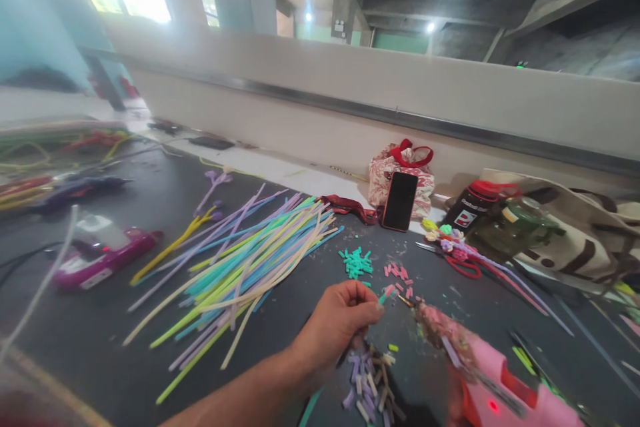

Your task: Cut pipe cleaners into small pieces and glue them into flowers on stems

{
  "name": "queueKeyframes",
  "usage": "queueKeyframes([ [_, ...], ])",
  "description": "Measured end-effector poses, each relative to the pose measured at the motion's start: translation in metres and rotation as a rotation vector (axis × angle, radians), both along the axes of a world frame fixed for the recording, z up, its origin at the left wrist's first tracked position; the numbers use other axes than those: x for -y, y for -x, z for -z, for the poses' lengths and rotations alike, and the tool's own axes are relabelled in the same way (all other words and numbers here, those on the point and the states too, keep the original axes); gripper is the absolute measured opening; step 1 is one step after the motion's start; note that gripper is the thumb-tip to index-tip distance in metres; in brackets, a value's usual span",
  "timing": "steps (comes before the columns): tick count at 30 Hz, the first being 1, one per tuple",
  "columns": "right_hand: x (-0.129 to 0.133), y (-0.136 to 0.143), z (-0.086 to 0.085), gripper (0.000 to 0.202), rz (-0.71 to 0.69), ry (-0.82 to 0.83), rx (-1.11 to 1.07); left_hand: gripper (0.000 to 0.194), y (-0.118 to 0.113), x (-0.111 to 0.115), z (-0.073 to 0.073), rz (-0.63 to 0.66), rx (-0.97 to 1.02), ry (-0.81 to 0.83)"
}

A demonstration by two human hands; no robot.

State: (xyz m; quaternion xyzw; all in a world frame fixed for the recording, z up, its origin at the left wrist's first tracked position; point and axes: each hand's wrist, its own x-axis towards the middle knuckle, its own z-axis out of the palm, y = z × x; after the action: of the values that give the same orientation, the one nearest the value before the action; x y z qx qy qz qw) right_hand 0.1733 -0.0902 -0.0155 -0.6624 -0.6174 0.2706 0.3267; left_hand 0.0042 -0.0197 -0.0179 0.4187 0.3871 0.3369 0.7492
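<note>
Pinching a short teal-and-pink piece [387, 293] between thumb and forefinger, the left hand [345, 313] is narrow in its grip, above the dark table [280, 373]. The right hand cannot be made out, so its state cannot be told. At the lower right lies the near body of a pink glue gun [495, 373], red light showing; its tip points toward the held piece, just beside it. Below the left hand is a loose pile of lavender and cream cuttings [369, 383], with a yellow-green bit [393, 348] at its upper edge. Beyond the fingers are two further groups: teal cuttings [357, 263] and, to their right, pink cuttings [399, 275]. A broad bundle of long fuzzy stems [250, 260], in green, yellow, lavender, blue and cream, fans out on the left. Farther left sits a magenta glue gun [105, 260]. On the right, small fuzzy flowers [453, 240] lie against red-handled scissors [465, 267]. Behind these stand a black bottle [470, 207] with a red lid, a green bottle [520, 227] and a beige bag [575, 240]. At centre, a phone [400, 201] leans upright against a patterned bag [377, 177], in front of a pale partition [300, 120].
</note>
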Motion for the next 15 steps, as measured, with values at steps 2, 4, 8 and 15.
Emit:
queueKeyframes([
  [2,-0.009,-0.004,0.005,0.020,-0.005,0.007,-0.005,0.018,0.000,0.000,0.001,-0.001,-0.018,0.002],
  [4,-0.013,-0.006,0.007,0.018,-0.006,0.007,-0.015,0.018,-0.001,-0.001,0.001,-0.007,-0.034,0.003],
  [8,-0.007,-0.006,0.003,0.015,-0.002,-0.015,-0.041,0.018,-0.002,-0.001,-0.001,-0.015,-0.049,-0.026],
  [15,0.014,0.009,-0.014,0.026,0.021,-0.052,-0.096,0.019,-0.002,0.000,-0.002,-0.013,-0.089,-0.038],
])
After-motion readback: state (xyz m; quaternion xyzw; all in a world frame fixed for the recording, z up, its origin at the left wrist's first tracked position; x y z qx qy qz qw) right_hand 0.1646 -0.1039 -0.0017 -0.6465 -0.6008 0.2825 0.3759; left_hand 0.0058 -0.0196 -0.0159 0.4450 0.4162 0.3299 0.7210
